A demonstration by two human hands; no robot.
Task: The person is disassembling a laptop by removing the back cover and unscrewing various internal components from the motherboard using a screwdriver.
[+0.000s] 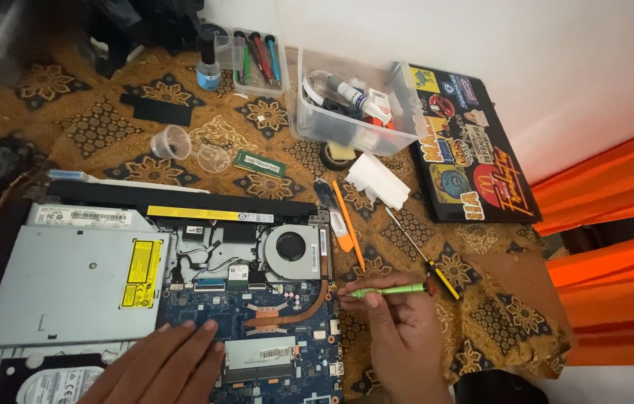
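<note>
Green-handled, a small screwdriver (pixel 386 291) was gripped in the fingers of the right hand (pixel 405 338), lying nearly level with its tip pointed at the right edge of the opened laptop (pixel 182 299). The left hand (pixel 163 365) was laid flat and unclenched, grasping nothing, on the blue circuit board (pixel 272 359) beside the silver optical drive (pixel 70 280). A round fan (pixel 291 247) and a copper heat pipe (pixel 294 314) were seen above the hands. On the patterned cloth (pixel 107 123), an orange pry tool (pixel 347 224) and a yellow-handled screwdriver (pixel 425 258) were laid just beside the laptop; a clear plastic box (pixel 354 105) and a stickered lid (pixel 474 150) were placed farther off.
</note>
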